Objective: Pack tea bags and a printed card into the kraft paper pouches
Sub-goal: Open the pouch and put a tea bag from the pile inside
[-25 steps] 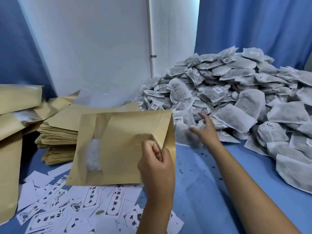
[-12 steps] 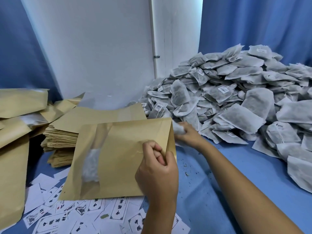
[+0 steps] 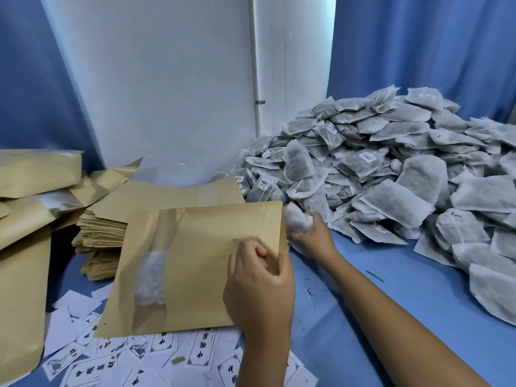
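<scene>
Fingers, left hand [image 3: 258, 286]: curled round the right edge of the kraft pouch [image 3: 201, 263], pinching it near the open mouth and holding the pouch up off the tabletop [image 3: 391, 317].
Fingers, right hand [image 3: 314, 236]: clenched round a white tea bag [image 3: 296, 219], held just beside the pouch's upper right corner.
Kraft pouch: tilted, its face toward the camera, mouth to the right; a clear window strip runs down its left part.
Pouch contents: something white and crumpled [image 3: 150, 277] shows through the window, low in the pouch; whether it is one tea bag or more cannot be told.
Tea bag pile [image 3: 391, 169]: a large heap of grey-white bags, some with small barcode tags, on the right of the tabletop against the blue curtain [image 3: 432, 46].
Printed cards [image 3: 92, 370]: scattered flat on the tabletop below the pouch, white with black characters in bordered frames.
Pouch stack [image 3: 103, 227]: flat kraft pouches piled behind the held one, to the left.
Filled pouches [image 3: 25, 275]: larger kraft bags lying at the far left edge.
Wall [image 3: 167, 79]: white, with a thin pipe running down it.
</scene>
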The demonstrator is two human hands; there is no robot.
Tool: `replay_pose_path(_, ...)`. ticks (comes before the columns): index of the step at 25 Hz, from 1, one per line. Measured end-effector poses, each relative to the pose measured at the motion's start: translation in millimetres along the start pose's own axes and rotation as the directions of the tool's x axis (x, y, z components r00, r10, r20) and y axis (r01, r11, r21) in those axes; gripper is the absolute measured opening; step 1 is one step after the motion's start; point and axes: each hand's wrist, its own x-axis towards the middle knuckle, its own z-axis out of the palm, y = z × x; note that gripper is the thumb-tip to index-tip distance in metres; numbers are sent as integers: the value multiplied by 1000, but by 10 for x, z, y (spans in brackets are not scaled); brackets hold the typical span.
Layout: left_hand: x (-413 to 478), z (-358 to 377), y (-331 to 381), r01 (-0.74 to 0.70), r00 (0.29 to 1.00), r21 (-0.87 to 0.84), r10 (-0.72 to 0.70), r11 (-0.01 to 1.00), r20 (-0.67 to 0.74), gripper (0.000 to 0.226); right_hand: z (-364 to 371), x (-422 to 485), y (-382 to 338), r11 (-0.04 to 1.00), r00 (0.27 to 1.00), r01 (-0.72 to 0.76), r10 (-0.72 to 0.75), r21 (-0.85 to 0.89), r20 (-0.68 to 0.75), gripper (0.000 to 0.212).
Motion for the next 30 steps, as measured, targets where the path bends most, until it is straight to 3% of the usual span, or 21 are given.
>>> replay_pose_path(2, 10, -48, -16, -24, 999, 83, 21, 996, 34, 27, -262, -170, -2, 939, 998, -50, 38, 341, 42, 16)
replay_pose_path(3, 24, -76, -9, -25, 999, 99, 20, 995, 45, 32, -401, -252, -18, 862, 993, -93, 45, 499, 107, 13)
replay_pose_path(4, 41, -102, 6, -31, 998, 104, 25, 994, 57, 36, -546, -332, -31, 749, 980, -145, 21, 646, 195, 18)
replay_pose_path(6, 62, -140, 50, -66, 993, 134, 52, 989, 107, 36, -806, -493, -106, 416, 919, -274, -152, 867, 363, 27)
replay_pose_path(7, 67, -151, 76, -74, 989, 173, 50, 982, 140, 35, -895, -564, -174, 301, 884, -316, -250, 900, 394, 30)
replay_pose_path(8, 72, -160, 110, -60, 985, 218, 22, 974, 173, 35, -943, -658, -256, 275, 856, -331, -315, 903, 410, 30)
replay_pose_path(10, 112, -199, 180, -3, 970, 277, -64, 961, 233, 31, -885, -824, -440, 424, 835, -284, -331, 860, 439, 22)
replay_pose_path(12, 160, -243, 201, 22, 962, 342, -113, 939, 248, 30, -719, -968, -608, 652, 869, -159, -263, 741, 419, 19)
replay_pose_path(13, 196, -279, 194, 41, 961, 348, -132, 936, 241, 33, -644, -1010, -684, 709, 887, -109, -247, 697, 391, 19)
replay_pose_path(14, 231, -329, 179, 74, 964, 325, -152, 943, 220, 35, -589, -1060, -758, 718, 893, -99, -241, 689, 380, 21)
replay_pose_path(18, 376, -559, 138, 183, 972, 173, -205, 968, 115, 40, -520, -1173, -855, 549, 865, -247, -246, 799, 436, 26)
replay_pose_path(22, 505, -769, 178, 113, 989, 160, -127, 981, 78, 41, -430, -1261, -959, 659, 873, -187, -229, 729, 431, 30)
replay_pose_path(25, 595, -947, 142, 140, 989, 193, -146, 971, 18, 40, -472, -1272, -1042, 642, 843, -215, -259, 736, 472, 29)
replay_pose_path(26, 625, -1002, 123, 144, 989, 192, -147, 971, 1, 41, -473, -1301, -1101, 681, 831, -195, -268, 706, 488, 24)
replay_pose_path(28, 644, -1048, 118, 70, 995, 202, -84, 977, 59, 42, -383, -1341, -1235, 886, 847, 63, -291, 458, 445, 5)
replay_pose_path(30, 578, -1004, 169, -58, 984, 181, 26, 982, 176, 45, -190, -1335, -1436, 922, 841, 366, -385, 124, 381, 29)
